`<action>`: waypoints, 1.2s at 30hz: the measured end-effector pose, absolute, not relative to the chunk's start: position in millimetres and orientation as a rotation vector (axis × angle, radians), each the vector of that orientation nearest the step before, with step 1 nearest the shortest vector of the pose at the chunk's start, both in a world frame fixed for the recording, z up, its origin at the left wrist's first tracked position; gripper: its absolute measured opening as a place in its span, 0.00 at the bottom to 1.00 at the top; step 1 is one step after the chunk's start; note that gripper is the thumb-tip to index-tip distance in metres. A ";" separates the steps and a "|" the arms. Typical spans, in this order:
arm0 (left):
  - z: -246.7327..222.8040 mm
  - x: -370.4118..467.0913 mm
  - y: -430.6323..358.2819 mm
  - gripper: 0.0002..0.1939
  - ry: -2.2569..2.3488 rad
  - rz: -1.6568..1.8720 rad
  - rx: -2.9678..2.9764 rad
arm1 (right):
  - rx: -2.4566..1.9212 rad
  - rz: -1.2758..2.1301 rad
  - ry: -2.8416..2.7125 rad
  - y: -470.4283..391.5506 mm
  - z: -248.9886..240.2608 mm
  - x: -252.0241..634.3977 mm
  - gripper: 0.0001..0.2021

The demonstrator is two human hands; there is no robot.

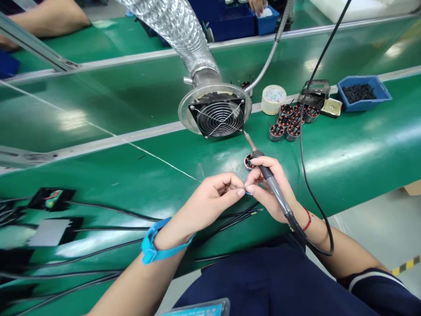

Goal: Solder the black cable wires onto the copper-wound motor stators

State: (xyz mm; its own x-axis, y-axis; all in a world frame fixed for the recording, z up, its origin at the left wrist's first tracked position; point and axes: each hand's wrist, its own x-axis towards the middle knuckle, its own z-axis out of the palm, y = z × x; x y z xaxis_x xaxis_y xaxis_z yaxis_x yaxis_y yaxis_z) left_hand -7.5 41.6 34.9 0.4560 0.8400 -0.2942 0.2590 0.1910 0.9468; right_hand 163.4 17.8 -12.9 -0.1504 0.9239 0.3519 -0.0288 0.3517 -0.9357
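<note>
Both hands meet mid-tabletop: left hand [215, 193] fingers pinch a thin wire, right hand [269, 186] grips the soldering iron [268, 175], tip angled away toward the fan [219, 116].

Electronics assembly line in a factory

A long green-matted counter [362, 145] carries a fume-extraction fan [217, 115] on a foil duct [179, 30], a cluster of wound motor stators [291, 120], a blue parts bin [363, 93] and a soldering iron [272, 182]; a second person's arm [46, 19] rests across the line.
</note>
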 end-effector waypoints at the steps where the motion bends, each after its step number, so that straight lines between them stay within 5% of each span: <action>1: 33.4 -7.2 44.2 0.10 1.093 0.549 1.374 | -0.889 1.059 -1.456 18.6 -14.3 162.3 0.19; 9: -5.2 -5.1 71.6 0.08 1.274 0.772 1.368 | -1.392 0.668 -1.634 44.6 -26.2 190.6 0.25; 13: -12.0 -6.5 71.9 0.07 1.292 0.804 1.360 | -1.532 0.782 -1.649 48.9 -37.8 194.4 0.26; 19: -13.4 -6.6 70.2 0.07 1.299 0.814 1.404 | -1.340 0.951 -1.660 50.1 -41.9 181.0 0.24; 36: -15.4 12.8 53.2 0.05 1.539 0.851 1.600 | -1.102 0.516 -1.519 22.2 -28.5 203.8 0.07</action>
